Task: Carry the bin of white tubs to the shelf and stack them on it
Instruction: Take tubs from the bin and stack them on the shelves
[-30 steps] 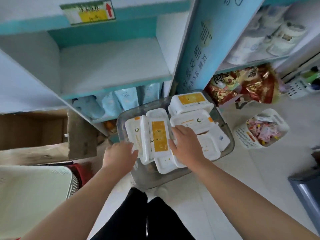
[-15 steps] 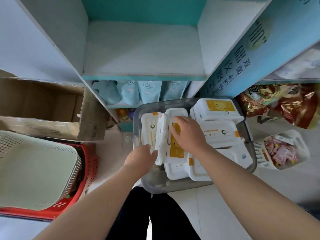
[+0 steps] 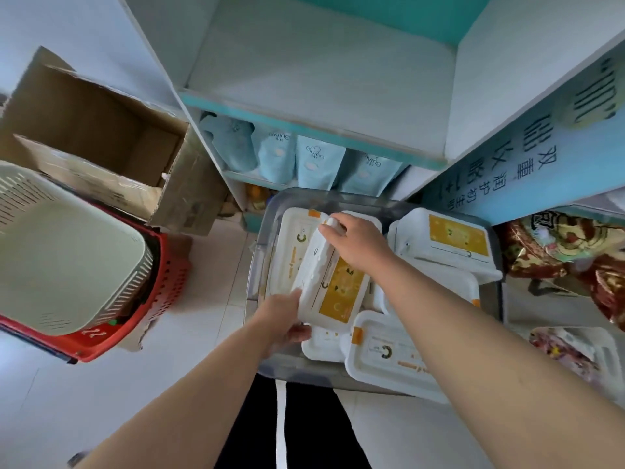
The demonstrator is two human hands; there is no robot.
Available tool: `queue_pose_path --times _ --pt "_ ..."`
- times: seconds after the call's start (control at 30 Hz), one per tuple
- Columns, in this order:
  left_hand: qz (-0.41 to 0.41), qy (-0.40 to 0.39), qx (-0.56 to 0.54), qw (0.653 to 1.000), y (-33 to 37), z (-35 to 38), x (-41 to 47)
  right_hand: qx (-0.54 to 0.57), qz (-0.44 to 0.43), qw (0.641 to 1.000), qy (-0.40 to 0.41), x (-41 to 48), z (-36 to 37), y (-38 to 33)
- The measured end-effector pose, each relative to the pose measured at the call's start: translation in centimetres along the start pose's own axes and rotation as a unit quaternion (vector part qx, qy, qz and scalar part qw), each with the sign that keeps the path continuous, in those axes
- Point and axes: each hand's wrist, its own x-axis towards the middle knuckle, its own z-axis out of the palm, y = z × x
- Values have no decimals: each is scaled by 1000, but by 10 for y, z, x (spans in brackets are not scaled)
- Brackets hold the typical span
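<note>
White tubs (image 3: 449, 245) with orange labels piled loose in a clear plastic bin (image 3: 260, 245) on the floor, just near of the shelf unit. One tub (image 3: 333, 286) tilted on edge, gripped at both ends: left hand (image 3: 282, 316) wrapped round the near end, fingers under and thumb on top; right hand (image 3: 360, 243) clamped over the far end, fingertips curled past the rim. Rest of tubs lay flat or leaning in the bin, one (image 3: 392, 358) at near right, one (image 3: 294, 252) flat at left under the held tub. Empty white shelf board (image 3: 321, 79) with teal front edge straight beyond the bin. Light blue pouches (image 3: 316, 162) lined up on the lower shelf. Open cardboard box (image 3: 101, 137) far left. Pale green basket (image 3: 64, 262) nested in a red basket (image 3: 162, 286) at left, well apart from the bin. Red and gold packets (image 3: 568, 245) at right. Blue panel (image 3: 527, 174) with printed characters on the shelf side. Black trousers (image 3: 297, 431) at bottom edge.
</note>
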Motion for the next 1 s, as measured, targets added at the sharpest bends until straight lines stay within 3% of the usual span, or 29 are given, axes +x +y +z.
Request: queue_pose_path --times 0.13,0.27,0.53,1.0 --pt "60 43 -18 997 -10 3 -13 42 -17 998 31 -11 -10 9" --pt "157 125 48 978 -17 2 -40 88 -39 993 70 -35 -27 11" --pt "307 240 181 903 17 -24 -128 194 -113 960 170 -101 -74 -2" --pt "514 365 156 760 85 -55 -336 256 -252 871 337 -215 -207 -111"
